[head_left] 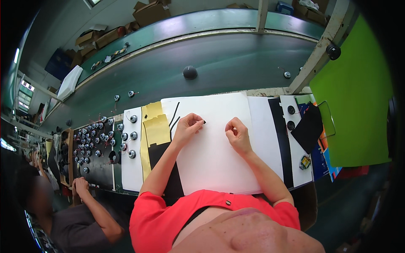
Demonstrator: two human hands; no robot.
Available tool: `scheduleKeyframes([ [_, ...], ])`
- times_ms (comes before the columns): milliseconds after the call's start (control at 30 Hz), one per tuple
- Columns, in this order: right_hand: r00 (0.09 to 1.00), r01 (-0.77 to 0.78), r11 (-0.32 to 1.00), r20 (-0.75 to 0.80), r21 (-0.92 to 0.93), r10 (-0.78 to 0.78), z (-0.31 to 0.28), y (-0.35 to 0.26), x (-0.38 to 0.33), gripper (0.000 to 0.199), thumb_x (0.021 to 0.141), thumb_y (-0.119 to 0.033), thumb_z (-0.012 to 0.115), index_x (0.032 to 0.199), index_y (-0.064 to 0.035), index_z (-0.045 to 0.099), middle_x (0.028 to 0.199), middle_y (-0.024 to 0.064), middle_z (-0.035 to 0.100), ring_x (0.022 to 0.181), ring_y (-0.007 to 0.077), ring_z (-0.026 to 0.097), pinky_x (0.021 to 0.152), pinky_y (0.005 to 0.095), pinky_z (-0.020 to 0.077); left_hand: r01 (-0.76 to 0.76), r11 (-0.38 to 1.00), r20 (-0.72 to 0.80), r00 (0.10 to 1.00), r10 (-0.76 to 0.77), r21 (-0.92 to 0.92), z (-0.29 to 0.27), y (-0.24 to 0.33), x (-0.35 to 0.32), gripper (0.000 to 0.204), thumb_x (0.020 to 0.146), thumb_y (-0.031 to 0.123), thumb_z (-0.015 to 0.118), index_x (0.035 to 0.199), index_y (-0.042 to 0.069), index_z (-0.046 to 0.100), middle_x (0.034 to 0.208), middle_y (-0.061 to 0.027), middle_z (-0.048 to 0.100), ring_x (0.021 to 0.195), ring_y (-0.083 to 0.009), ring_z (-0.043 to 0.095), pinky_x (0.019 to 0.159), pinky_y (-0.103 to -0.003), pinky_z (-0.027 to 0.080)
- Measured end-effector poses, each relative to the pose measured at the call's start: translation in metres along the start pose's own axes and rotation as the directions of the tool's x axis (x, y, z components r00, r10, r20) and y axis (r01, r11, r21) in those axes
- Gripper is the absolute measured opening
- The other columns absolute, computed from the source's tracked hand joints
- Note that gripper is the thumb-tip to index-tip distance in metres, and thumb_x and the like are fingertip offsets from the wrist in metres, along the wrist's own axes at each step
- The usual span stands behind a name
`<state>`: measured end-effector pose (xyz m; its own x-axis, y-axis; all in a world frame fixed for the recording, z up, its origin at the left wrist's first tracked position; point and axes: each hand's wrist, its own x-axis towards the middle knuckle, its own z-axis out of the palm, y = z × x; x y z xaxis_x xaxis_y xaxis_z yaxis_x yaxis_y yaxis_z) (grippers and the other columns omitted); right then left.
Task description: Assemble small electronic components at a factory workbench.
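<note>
Both hands rest on a large white paper sheet (219, 147) that lies flat on the near edge of the workbench, in front of the person in the red top. The left hand (187, 126) is closed in a pinch, thumb and forefinger gripping one tiny black piece (204, 122) that sticks out to the right of the fingertips, just above the sheet. The right hand (237, 134) is curled into a loose fist resting on the sheet, a little to the right of the left hand; whether anything lies inside it I cannot tell. Two thin black strips (174, 114) lie on the far left corner of the sheet. Left of them are two yellow paper pieces (156, 128), overlapping, and a narrow white board (131, 162) carrying about six round silver-rimmed parts. Further left a black tray (95, 143) holds many more such round parts, too many to count. On the right, a white card (301, 164) carries two round black discs (291, 117) beside one black fabric piece (308, 126). One dark dome-shaped object (190, 72) sits on the far green conveyor belt (236, 59). At near left, another person's hand (81, 185) rests by the tray.
</note>
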<state>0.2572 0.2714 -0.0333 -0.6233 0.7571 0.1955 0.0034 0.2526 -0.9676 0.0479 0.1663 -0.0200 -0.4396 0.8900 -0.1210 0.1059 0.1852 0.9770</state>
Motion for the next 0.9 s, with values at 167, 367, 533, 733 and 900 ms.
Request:
scheduleKeyframes([
  [167,1.000,0.003,1.000,0.006,-0.006,-0.003,0.000,-0.003,-0.001,0.009,0.080,0.008,0.052,0.080,-0.0008,0.053,0.086,0.0015,0.050,0.067,0.0064,0.045,0.055,0.0222,0.0385,0.067,0.997,0.060,0.996,-0.064,-0.039,-0.006,0.007,0.003,0.015,0.097,0.017,0.067,0.097,0.003,0.066,0.085,-0.0004,0.069,0.077,-0.0078,0.066,0.067,-0.022,0.052],
  [367,0.999,0.011,0.998,-0.033,-0.059,-0.013,0.002,-0.010,-0.005,0.007,0.080,0.005,0.058,0.079,-0.0019,0.058,0.082,0.0040,0.052,0.063,0.0106,0.047,0.055,0.0267,0.0389,0.137,0.991,0.097,0.986,-0.137,0.003,-0.008,0.016,0.003,0.015,0.097,0.019,0.068,0.099,0.004,0.066,0.088,-0.0011,0.069,0.081,-0.0083,0.067,0.067,-0.022,0.053],
  [533,0.996,0.057,0.992,-0.056,-0.111,-0.063,0.002,-0.005,-0.004,0.006,0.080,0.004,0.059,0.081,-0.0011,0.058,0.083,0.0073,0.054,0.065,0.0156,0.053,0.058,0.0296,0.0446,0.114,0.993,0.132,0.985,-0.111,-0.017,-0.005,0.008,0.024,0.015,0.097,0.018,0.068,0.098,0.004,0.067,0.086,-0.0014,0.069,0.079,-0.0085,0.067,0.065,-0.023,0.053],
  [733,0.999,0.052,0.990,0.012,-0.128,-0.051,0.003,-0.012,0.003,0.005,0.081,0.003,0.058,0.083,-0.0012,0.058,0.082,0.0095,0.055,0.067,0.0201,0.056,0.061,0.0324,0.0466,0.039,0.999,0.099,0.994,-0.042,0.033,-0.003,0.016,0.045,0.011,0.097,0.015,0.068,0.098,0.004,0.067,0.087,-0.0008,0.069,0.078,-0.0074,0.067,0.065,-0.022,0.052],
  [900,0.996,0.091,0.983,0.008,-0.158,-0.091,0.004,-0.007,0.002,0.008,0.082,0.006,0.058,0.084,-0.0009,0.057,0.084,0.0070,0.054,0.065,0.0156,0.053,0.059,0.0295,0.0444,0.004,0.999,0.145,0.989,-0.010,0.041,0.019,0.024,0.070,0.014,0.096,0.015,0.069,0.095,0.001,0.067,0.085,-0.0031,0.069,0.076,-0.0096,0.067,0.064,-0.023,0.053],
])
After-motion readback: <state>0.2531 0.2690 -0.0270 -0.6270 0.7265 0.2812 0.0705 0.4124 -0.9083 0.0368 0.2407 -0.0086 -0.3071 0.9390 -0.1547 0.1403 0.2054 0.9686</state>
